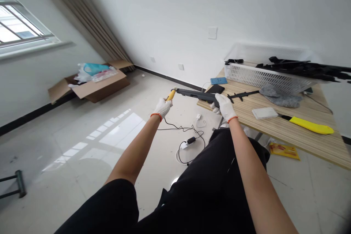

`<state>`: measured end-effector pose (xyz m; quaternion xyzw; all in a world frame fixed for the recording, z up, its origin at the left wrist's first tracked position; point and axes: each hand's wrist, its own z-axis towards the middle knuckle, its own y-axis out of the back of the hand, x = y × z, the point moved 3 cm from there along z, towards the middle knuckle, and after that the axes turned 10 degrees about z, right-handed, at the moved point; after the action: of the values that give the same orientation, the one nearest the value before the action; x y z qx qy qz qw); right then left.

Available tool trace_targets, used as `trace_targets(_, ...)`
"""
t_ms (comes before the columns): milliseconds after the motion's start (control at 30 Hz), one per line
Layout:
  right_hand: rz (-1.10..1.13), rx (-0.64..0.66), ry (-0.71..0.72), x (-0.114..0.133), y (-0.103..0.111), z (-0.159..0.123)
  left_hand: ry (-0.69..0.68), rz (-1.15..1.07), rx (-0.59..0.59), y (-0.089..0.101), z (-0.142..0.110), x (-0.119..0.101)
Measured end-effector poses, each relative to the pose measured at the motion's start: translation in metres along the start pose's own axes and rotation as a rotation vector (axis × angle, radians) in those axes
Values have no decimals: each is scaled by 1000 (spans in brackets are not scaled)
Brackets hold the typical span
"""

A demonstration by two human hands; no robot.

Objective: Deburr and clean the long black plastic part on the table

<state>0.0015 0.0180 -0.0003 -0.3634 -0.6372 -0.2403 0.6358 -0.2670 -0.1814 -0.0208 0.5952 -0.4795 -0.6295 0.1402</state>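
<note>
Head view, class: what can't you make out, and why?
All in the head view:
Yellow handle: lower part hidden by the left hand.
Long dark part: stretch covered by the right hand.
Black pieces: some cut off by the right edge.
Yellow packet: print too small to read.

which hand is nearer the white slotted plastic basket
Right. The white-gloved right hand, gripping a dark-grey part, is in front of the basket, near its left end; the white-gloved left hand, on a yellow handle, farther left.

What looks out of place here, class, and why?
The black parts jut beyond the white plastic basket, not lying wholly inside; the yellow packet lies on the floor beneath the table, perhaps dropped.
</note>
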Motion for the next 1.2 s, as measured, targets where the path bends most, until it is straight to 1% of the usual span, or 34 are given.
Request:
trace_targets(100, -7, 6, -10, 3, 3, -4, 16, 15, 4, 1, -1, -1)
trace_targets(267, -19, 2, -20, 5, 1, -4, 5, -28, 74, -3, -13, -5)
trace_targets(500, -31, -6, -37, 1, -4, 1, -51, -86, 172, -4, -46, -11)
trace_targets(700, -38, -13, -42, 1, -1, 0, -100, -237, 324, -4, -75, -22)
trace_targets(867, -33, -14, -38, 0, 1, 1, -110, -281, 434, -2, -100, -35)
trace_targets(1067, -9, -17, -16, -2, -4, 6, -132, -311, 523, 1, -126, -48)
trace_targets(1133, 0, -18, -3, -3, -5, 9, -133, -295, 547, 0, -131, -49)
trace_targets(1200, 6, -19, 9, -3, -6, 11, -122, -263, 541, -4, -134, -48)
